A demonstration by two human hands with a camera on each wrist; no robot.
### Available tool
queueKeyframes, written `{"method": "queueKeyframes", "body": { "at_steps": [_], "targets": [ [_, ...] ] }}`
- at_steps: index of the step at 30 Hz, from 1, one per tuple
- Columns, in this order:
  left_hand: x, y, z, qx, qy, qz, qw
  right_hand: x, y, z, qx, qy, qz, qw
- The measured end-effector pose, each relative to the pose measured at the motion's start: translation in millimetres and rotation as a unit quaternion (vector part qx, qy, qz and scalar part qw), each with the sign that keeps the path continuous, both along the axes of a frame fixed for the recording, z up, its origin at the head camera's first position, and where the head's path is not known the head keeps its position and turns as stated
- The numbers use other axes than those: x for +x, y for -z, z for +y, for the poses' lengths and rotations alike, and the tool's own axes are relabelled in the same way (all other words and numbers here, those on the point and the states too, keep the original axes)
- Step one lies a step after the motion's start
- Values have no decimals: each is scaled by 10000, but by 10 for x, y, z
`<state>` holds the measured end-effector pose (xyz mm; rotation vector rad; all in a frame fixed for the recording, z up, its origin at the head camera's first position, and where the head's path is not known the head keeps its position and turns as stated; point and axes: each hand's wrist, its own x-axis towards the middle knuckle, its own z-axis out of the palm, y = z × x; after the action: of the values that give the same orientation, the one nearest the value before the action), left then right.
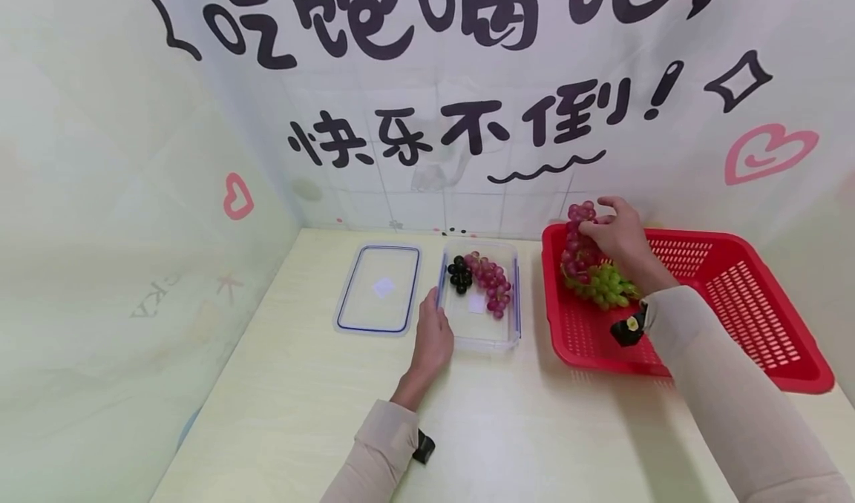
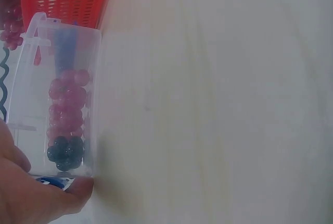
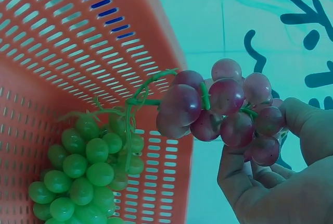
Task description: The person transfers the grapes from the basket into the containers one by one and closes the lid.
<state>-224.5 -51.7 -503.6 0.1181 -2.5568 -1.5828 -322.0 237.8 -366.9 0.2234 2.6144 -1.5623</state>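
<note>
My right hand [image 1: 621,236] pinches a bunch of red grapes [image 1: 580,251] at its upper end, over the left back part of a red basket [image 1: 561,340]. In the right wrist view the red grapes [image 3: 226,104] hang from the thumb and fingertips, near the basket's wall. Green grapes [image 1: 604,286] sit below them in the basket. My left hand [image 1: 433,340] grips the left side of a clear plastic container [image 1: 481,332], its fingers at the wall. Inside lie black grapes [image 1: 459,274] and another red bunch [image 1: 493,284], visible through the wall in the left wrist view.
A clear lid [image 1: 379,288] with a blue seal lies flat on the pale table [image 1: 300,414], left of the container. Behind the table stands a wall [image 1: 427,206] with large black lettering. The basket's raised rim is to the container's right.
</note>
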Motion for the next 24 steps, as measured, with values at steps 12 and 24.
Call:
{"method": "queueKeyframes", "body": {
  "at_steps": [12,24],
  "targets": [
    [-11,20,-7,97,47,43,9999,-7,-104,-99,-53,-188,37,9998],
    [-18,11,-11,110,38,75,9999,5,-206,-283,-126,-404,20,9991]
  ]
}}
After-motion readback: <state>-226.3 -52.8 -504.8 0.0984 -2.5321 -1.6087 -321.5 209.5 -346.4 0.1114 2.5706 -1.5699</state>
